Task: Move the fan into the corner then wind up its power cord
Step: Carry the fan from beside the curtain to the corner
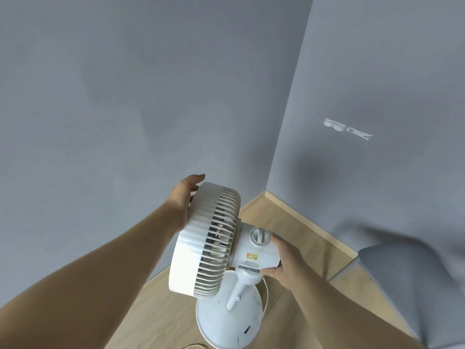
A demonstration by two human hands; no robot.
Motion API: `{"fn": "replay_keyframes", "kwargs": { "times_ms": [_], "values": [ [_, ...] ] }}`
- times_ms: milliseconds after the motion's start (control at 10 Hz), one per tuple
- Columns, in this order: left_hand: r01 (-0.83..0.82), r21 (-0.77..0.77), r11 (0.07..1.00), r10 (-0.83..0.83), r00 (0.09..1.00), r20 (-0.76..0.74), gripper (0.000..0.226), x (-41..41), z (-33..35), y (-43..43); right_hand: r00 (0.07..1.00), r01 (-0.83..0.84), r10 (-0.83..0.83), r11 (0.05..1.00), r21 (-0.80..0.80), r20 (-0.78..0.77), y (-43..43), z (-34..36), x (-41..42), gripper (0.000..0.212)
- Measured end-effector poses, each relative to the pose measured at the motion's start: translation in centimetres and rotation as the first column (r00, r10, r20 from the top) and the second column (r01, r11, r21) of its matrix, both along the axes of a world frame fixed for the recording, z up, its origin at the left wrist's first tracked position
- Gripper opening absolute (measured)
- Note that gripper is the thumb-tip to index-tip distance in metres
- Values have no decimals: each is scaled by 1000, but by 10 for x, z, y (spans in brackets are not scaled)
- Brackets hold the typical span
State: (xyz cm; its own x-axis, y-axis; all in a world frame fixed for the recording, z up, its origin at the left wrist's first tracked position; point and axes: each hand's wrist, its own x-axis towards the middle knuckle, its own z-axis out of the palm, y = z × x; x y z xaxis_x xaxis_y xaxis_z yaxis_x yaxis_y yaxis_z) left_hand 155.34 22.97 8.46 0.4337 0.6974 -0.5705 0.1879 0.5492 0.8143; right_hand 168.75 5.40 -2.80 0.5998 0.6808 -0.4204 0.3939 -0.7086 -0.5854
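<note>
White fan (206,238): left hand (185,200) presses flat on its head, right hand (284,260) grasps its motor housing (254,255). Carry it upright.

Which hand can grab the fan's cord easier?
Probably right. The right hand holds the back of the white plastic fan, and the thin white power cord loops just below it. The left hand rests on the fan's front.
</note>
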Motion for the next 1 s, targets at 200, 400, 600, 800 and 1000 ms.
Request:
{"fn": "replay_keyframes", "kwargs": {
  "times_ms": [200, 400, 600, 800, 1000],
  "values": [
    [-16, -3, 1000, 16, 1000, 15, 27, 97, -13, 7, 987, 110, -107, 994, 22, -122, 19, -6, 100, 84],
    [-91, -59, 994, 92, 996, 15, 27, 205, -30, 9, 914, 311, -276, 948, 75, -297, 36, -29, 229, 74],
    [-200, -104, 974, 202, 979, 8, 25, 290, -37, 14, 647, 543, -374, 838, 57, -665, 59, -24, 325, 17],
    [-243, -125, 962, 246, 969, 8, 25, 364, -48, 40, 630, 547, -379, 836, 42, -678, 92, -32, 405, 44],
    [-237, -143, 961, 235, 972, -28, 23, 429, -55, 90, 579, 563, -391, 827, 4, -715, 143, -37, 471, 46]
  ]
}}
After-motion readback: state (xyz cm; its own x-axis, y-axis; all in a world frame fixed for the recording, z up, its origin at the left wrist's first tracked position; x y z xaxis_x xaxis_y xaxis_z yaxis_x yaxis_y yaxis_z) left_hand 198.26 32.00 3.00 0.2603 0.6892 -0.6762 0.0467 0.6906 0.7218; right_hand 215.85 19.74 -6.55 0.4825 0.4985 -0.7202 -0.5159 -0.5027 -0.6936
